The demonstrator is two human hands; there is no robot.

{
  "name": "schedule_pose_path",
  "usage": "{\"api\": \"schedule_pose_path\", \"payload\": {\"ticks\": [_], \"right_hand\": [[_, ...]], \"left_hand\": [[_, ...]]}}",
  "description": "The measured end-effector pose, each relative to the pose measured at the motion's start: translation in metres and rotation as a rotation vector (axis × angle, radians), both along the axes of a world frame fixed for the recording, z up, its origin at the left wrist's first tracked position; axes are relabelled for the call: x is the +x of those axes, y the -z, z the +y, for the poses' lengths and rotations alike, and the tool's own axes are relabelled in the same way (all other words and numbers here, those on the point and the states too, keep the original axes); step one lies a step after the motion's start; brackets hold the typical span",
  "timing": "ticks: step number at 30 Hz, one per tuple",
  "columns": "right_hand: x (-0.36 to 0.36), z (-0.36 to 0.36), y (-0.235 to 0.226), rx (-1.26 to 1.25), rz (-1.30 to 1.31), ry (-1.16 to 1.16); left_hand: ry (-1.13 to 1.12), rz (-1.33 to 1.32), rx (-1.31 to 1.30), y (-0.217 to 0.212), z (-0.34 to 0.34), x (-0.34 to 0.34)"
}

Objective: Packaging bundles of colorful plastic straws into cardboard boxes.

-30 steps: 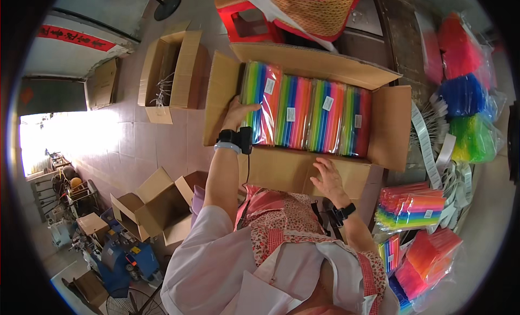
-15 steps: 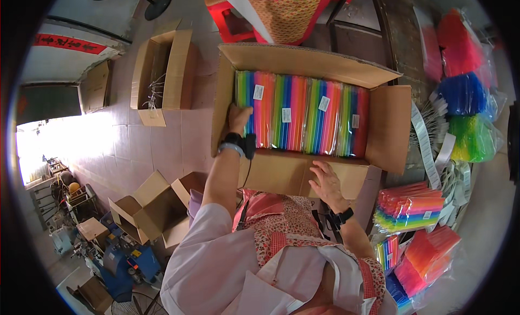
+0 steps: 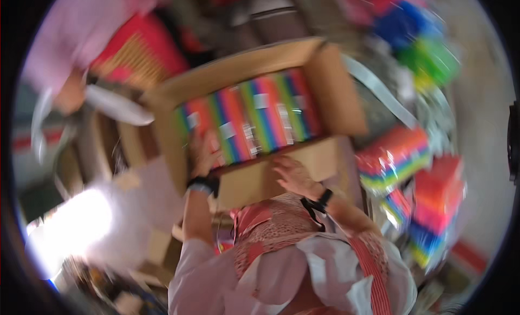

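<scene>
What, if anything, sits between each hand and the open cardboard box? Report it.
Nothing visible. The left hand lies at the inner left end of the cardboard box, against the rainbow-striped packs. The right hand rests on the near flap. The picture is motion-blurred.

The box [image 3: 254, 125] is filled edge to edge by rainbow packs [image 3: 249, 120]; only their tops are left reachable. On the right, passage is narrowed by stacked packs [image 3: 392, 158].
</scene>
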State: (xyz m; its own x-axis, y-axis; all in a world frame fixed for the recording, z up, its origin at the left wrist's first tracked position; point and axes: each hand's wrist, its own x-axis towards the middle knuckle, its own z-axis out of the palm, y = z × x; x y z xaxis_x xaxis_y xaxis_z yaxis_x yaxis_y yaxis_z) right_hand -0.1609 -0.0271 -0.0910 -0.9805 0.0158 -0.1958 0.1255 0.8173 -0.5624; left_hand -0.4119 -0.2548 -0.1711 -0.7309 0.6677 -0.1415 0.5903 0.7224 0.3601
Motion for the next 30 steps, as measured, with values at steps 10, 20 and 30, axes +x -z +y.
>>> {"api": "schedule_pose_path", "payload": {"ticks": [10,20,30], "right_hand": [[0.109,0.027,-0.086,-0.077,0.164,0.634],[0.236,0.130,-0.112,-0.563,0.614,1.669],[0.236,0.153,-0.136,-1.058,0.381,1.586]], "left_hand": [[-0.036,0.379,0.191,-0.106,0.096,0.051],[0.715,-0.425,0.490,-0.208,0.377,0.235],[0.517,-0.597,0.267,-0.199,0.392,0.307]]}}
